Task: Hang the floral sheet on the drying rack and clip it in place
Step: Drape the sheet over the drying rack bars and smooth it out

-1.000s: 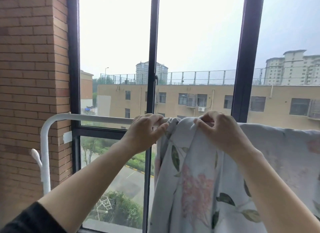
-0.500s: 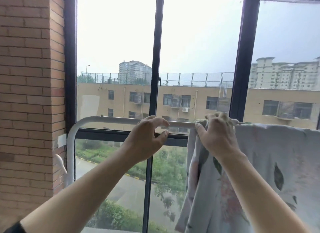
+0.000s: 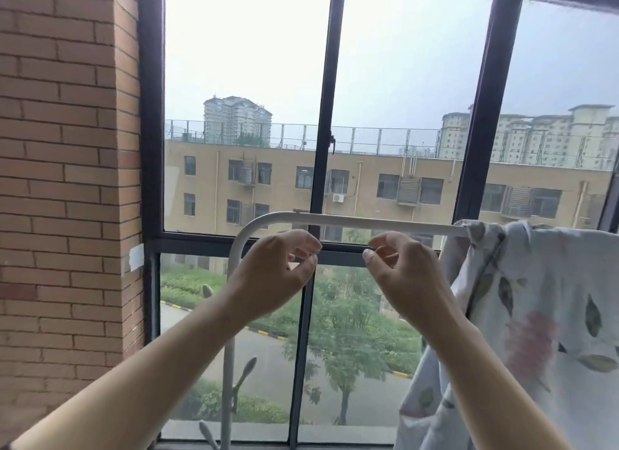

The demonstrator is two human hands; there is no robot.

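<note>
your left fingers (image 3: pixel 310 245) are curling in toward the thumb with nothing showing between them, and your left hand (image 3: pixel 274 272) is hovering by the bend of the rail. your right fingers (image 3: pixel 368 256) are curling the same way; a small dark speck is sitting by them, too small to read, so i cannot tell whether your right hand (image 3: pixel 408 275) is pinching anything. both hands are hanging apart from each other under the white top rail of the drying rack (image 3: pixel 368 221), and neither is touching cloth. the floral sheet (image 3: pixel 542 298) is draping over the right part of that rail, its near edge bunching where the bare rail is beginning, to the right of your right hand. no clip is showing, so i am judging the hanging as partly done and the clipping as not yet done. the risk is lying in that bunched edge: with nothing pinning it, uneven weight could be dragging the cloth off the smooth rail. a sharp tug leftward could be pulling the far side loose, and the 3 pegs (image 3: pixel 246 369) on the upright could be snagging the hem.
</note>
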